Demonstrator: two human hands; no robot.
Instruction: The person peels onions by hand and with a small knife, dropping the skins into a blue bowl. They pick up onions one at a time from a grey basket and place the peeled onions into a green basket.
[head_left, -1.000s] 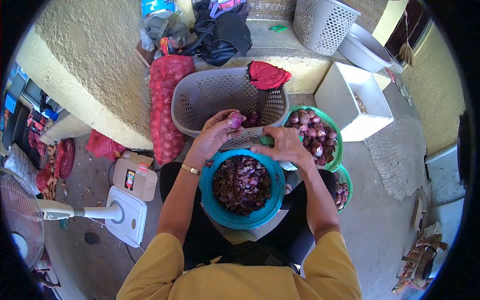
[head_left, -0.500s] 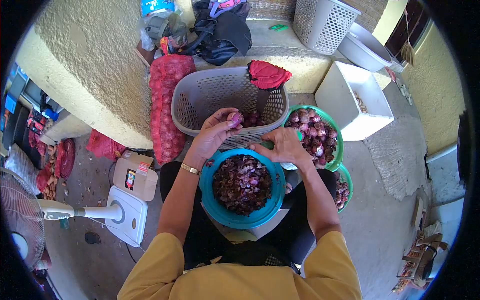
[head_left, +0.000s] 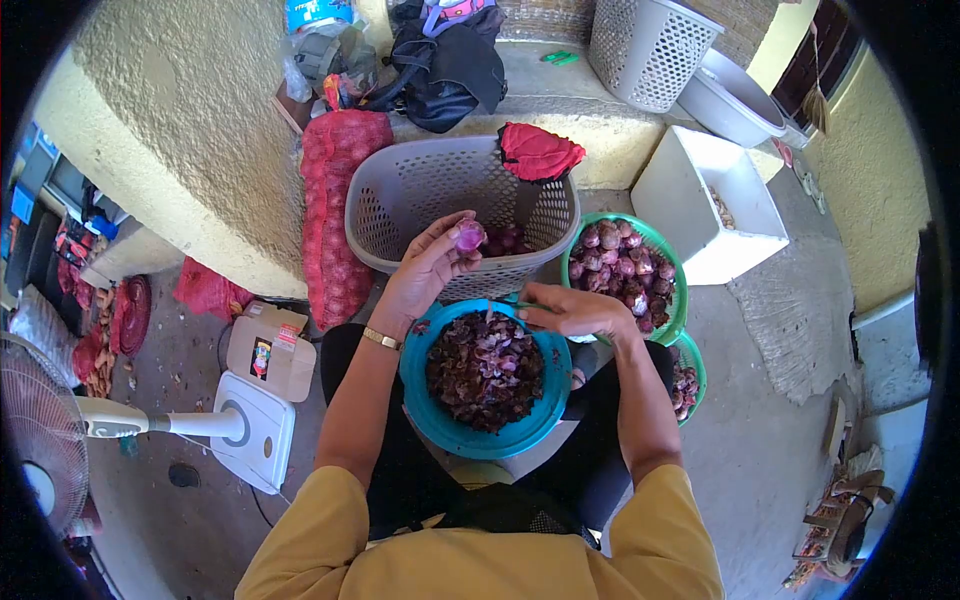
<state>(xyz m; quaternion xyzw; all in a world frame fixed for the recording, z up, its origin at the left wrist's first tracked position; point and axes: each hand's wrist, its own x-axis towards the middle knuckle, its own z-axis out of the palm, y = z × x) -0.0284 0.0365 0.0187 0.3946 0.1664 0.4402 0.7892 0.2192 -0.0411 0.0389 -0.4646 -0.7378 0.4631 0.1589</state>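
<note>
My left hand (head_left: 432,262) holds a purple onion (head_left: 469,236) in its fingertips, over the near rim of the grey laundry basket (head_left: 415,160). My right hand (head_left: 575,310) is closed around a small green-handled knife (head_left: 512,303), whose blade points left above the far rim of the blue basin (head_left: 550,415). Dark onion skins (head_left: 485,375) fill the middle of that basin, which sits between my legs. Some onions (head_left: 507,240) lie inside the grey basket. To the right stands a green basket (head_left: 680,300) heaped with onions.
A red net sack (head_left: 338,215) of onions leans left of the grey basket. A white box (head_left: 700,205) stands at the right. Below the heaped basket is another green basket (head_left: 700,365). A white scale (head_left: 262,440), an open carton (head_left: 270,350) and a fan (head_left: 40,440) are at the left.
The onion has turned in my left fingers and shows a paler purple face. My right hand has shifted slightly down, and the knife now points left over the basin's rim.
</note>
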